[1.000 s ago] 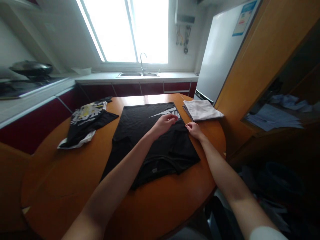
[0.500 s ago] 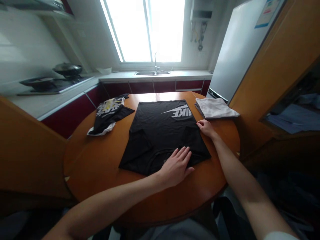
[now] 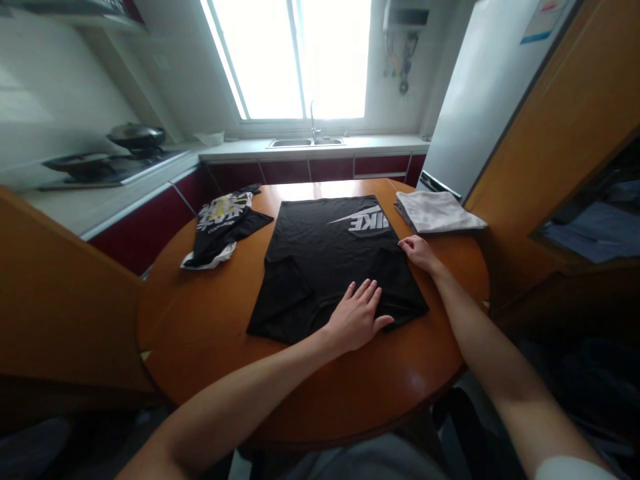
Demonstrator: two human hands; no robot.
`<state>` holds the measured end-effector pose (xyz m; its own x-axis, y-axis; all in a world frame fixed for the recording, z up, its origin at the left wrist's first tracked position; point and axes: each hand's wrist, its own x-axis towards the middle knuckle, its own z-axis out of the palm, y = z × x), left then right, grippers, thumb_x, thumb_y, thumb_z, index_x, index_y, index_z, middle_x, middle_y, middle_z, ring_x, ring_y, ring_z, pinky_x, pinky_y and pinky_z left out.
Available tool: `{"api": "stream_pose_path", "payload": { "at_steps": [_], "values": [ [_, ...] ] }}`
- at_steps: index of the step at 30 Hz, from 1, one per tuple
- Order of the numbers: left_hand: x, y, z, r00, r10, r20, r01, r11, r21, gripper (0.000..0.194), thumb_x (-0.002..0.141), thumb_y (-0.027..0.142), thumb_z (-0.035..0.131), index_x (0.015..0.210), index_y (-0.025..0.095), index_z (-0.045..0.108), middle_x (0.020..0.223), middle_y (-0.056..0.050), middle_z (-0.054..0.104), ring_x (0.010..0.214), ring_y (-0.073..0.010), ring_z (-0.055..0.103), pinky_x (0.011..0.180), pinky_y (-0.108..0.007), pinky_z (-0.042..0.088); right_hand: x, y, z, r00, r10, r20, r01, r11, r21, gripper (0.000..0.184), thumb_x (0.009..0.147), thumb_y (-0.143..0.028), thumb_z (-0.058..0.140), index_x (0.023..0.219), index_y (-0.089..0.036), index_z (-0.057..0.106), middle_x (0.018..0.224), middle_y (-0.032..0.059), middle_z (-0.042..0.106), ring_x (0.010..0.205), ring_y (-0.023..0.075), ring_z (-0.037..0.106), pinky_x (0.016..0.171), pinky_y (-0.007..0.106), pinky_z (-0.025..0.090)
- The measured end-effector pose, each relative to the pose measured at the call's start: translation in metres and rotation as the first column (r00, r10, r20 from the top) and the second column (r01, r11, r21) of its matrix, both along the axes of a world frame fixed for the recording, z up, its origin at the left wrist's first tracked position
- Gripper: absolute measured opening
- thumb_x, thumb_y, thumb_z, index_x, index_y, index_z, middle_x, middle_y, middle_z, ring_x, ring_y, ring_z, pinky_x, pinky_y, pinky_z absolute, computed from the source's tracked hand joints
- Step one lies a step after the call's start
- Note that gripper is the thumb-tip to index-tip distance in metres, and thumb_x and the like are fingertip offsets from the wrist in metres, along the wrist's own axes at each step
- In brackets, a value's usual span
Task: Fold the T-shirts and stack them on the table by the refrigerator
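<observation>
A black T-shirt (image 3: 330,243) with a white printed logo lies spread flat, its collar end toward me and the logo upside down near the far right. My left hand (image 3: 356,317) rests flat on the collar end, fingers stretched out, covering part of the neckline. At the shirt's right edge, my right hand (image 3: 417,252) pinches the cloth between thumb and fingertips. The exact grip there is small in view.
The shirt lies on a round wooden table (image 3: 210,327). A folded white cloth pile (image 3: 440,211) sits at the back right. Rumpled black and white printed clothes (image 3: 225,223) lie at the left. Beyond stand a counter with a sink (image 3: 306,142), a stove (image 3: 125,167) and a fridge (image 3: 495,87).
My left hand has moved from above the logo down toward me onto the collar end and flattened. My right hand stays at the shirt's right edge. The view has turned left.
</observation>
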<state>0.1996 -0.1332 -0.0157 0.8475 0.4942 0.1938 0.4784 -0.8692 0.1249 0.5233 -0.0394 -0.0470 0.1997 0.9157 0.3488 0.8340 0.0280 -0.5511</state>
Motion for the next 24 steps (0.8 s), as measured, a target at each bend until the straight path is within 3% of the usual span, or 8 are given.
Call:
{"api": "stream_pose_path", "payload": {
  "at_steps": [7, 13, 17, 21, 24],
  "values": [
    [0.002, 0.004, -0.005, 1.000, 0.013, 0.011, -0.013, 1.000, -0.014, 0.076, 0.103, 0.065, 0.020, 0.152, 0.012, 0.042, 0.162, -0.014, 0.034, 0.153, -0.0287, 0.024, 0.123, -0.050, 0.023, -0.004, -0.003, 0.003, 1.000, -0.003, 0.000, 0.003, 1.000, 0.003, 0.031, 0.094, -0.036, 0.052, 0.090, -0.016, 0.075, 0.093, 0.0102, 0.072, 0.088, 0.0212, 0.064, 0.083, 0.029, 0.047],
    [0.002, 0.005, -0.008, 1.000, 0.012, 0.005, -0.012, 1.000, -0.019, 0.072, 0.103, 0.062, 0.024, 0.153, 0.013, 0.041, 0.164, -0.013, 0.031, 0.153, -0.0289, 0.024, 0.123, -0.049, 0.023, -0.027, -0.021, 0.028, 0.998, -0.065, -0.022, 0.067, 0.992, 0.106, 0.028, 0.092, -0.028, 0.050, 0.098, -0.014, 0.075, 0.105, 0.0131, 0.072, 0.102, 0.0243, 0.063, 0.098, 0.036, 0.046],
    [0.001, 0.005, -0.008, 1.000, 0.009, 0.014, -0.009, 1.000, -0.018, 0.070, 0.104, 0.060, 0.024, 0.153, 0.013, 0.041, 0.164, -0.013, 0.031, 0.153, -0.0284, 0.025, 0.123, -0.049, 0.024, -0.052, -0.075, 0.044, 1.000, 0.027, -0.013, -0.023, 0.972, 0.233, 0.028, 0.094, -0.028, 0.048, 0.107, -0.018, 0.072, 0.116, 0.0111, 0.068, 0.114, 0.0239, 0.061, 0.105, 0.039, 0.044],
    [0.002, 0.005, -0.010, 1.000, 0.017, 0.026, -0.017, 1.000, -0.009, 0.069, 0.104, 0.059, 0.025, 0.153, 0.013, 0.042, 0.164, -0.012, 0.031, 0.153, -0.0282, 0.024, 0.123, -0.050, 0.025, -0.072, -0.151, 0.037, 0.989, 0.124, 0.079, -0.132, 0.987, 0.097, 0.035, 0.093, -0.036, 0.056, 0.126, -0.026, 0.065, 0.139, 0.0084, 0.058, 0.132, 0.0262, 0.050, 0.112, 0.046, 0.039],
    [0.003, 0.005, -0.012, 0.999, 0.020, 0.030, -0.019, 1.000, -0.007, 0.068, 0.104, 0.059, 0.026, 0.153, 0.013, 0.043, 0.164, -0.012, 0.031, 0.154, -0.0279, 0.023, 0.124, -0.049, 0.024, -0.077, -0.189, 0.023, 0.987, 0.099, 0.124, -0.102, 0.995, 0.019, 0.046, 0.091, -0.034, 0.057, 0.136, -0.027, 0.057, 0.147, 0.0086, 0.052, 0.138, 0.0274, 0.044, 0.113, 0.050, 0.038]
  ]
}}
